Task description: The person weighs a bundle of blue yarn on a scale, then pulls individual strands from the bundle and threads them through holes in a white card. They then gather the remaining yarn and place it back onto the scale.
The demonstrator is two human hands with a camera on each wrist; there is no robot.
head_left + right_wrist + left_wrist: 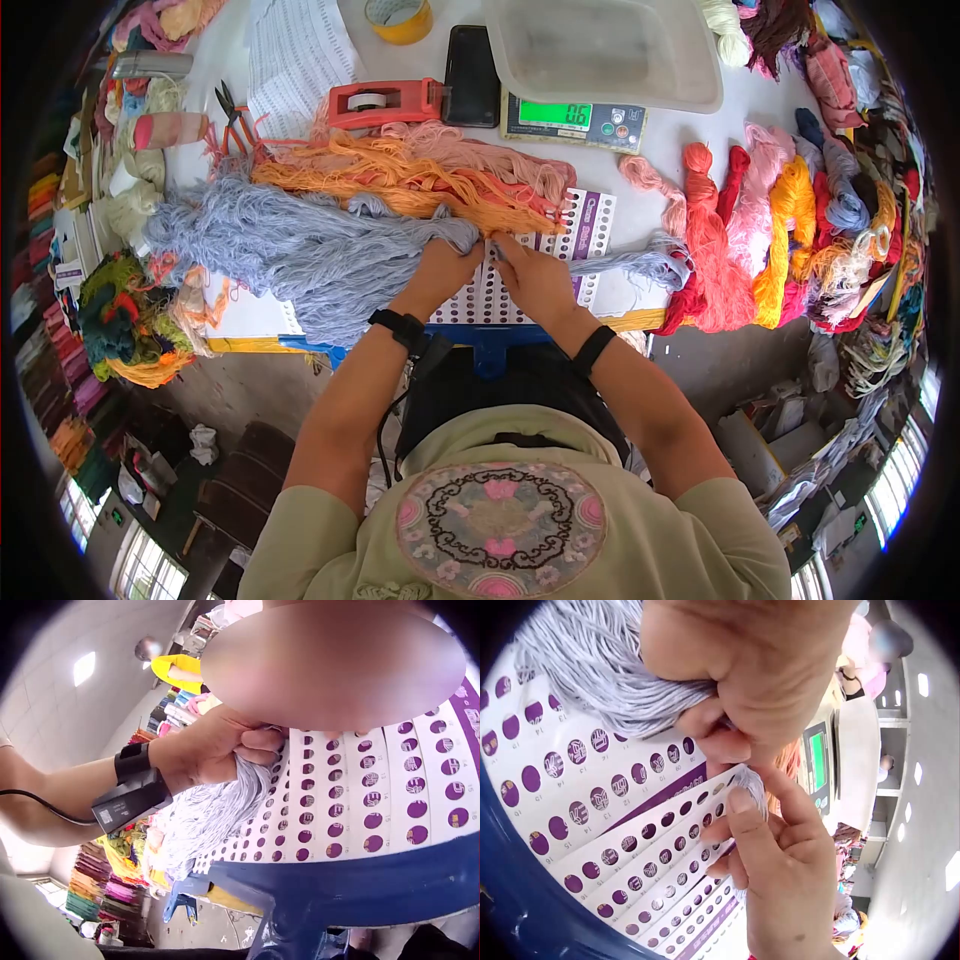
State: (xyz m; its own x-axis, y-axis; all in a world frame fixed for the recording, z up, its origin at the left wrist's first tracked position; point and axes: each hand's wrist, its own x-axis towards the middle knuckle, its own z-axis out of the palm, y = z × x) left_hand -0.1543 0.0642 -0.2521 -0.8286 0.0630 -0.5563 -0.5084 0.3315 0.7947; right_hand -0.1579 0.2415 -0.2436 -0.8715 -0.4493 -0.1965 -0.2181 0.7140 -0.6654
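Note:
Pale grey-blue thread (290, 250) lies in a thick, loose hank across the left of the table. My left hand (447, 268) grips the end of this hank, its fingers curled round the strands, as the right wrist view also shows. Below and between the hands lie overlapping white punched cards (592, 825) with rows of numbered holes and purple bands. My right hand (787, 862) pinches a small grey-blue bunch (750, 787) at a card's edge, thumb over it. More grey-blue thread (640, 265) stretches out past the right hand. In the right wrist view my right hand is mostly blurred.
Orange thread (400, 190) and pink thread (480, 160) lie beyond the hands. Farther back are a red tape dispenser (385, 103), a black phone (472, 75), and a scale (600, 125) under a plastic tub (610, 50). Coloured hanks (710, 250) line the right, pliers (233, 115) the left.

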